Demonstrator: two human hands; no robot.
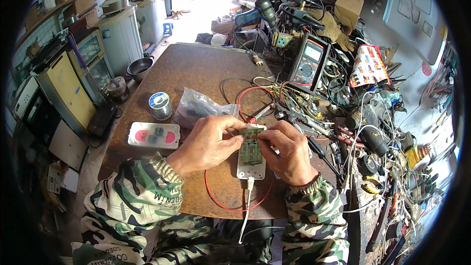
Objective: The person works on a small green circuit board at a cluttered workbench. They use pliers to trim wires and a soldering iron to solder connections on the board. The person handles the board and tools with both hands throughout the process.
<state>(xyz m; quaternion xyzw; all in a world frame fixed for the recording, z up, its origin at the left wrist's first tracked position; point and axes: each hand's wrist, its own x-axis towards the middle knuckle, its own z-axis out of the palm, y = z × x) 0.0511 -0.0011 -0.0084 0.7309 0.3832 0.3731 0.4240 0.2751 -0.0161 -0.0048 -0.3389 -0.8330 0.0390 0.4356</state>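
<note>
A green circuit board point(251, 153) lies in an open white plastic housing point(251, 172) on the brown table in front of me. A white cable point(248, 197) runs from the housing's near end toward the table's front edge. My left hand point(210, 140) is closed in a pinch at the board's upper left. From the right, my right hand point(288, 153) pinches over the board's upper right. A short stretch of thin red wire point(251, 138) shows between the two sets of fingertips. Its ends are hidden. A red lead point(214, 199) loops on the table below my hands.
Left of my hands lie a white cover point(153, 135) with pink patches and a solder spool point(161, 106). A clear plastic bag point(202, 104) with dark contents sits behind. A multimeter point(308, 63), tangled cables, pliers point(294, 118) and a heat gun point(257, 13) crowd the right side.
</note>
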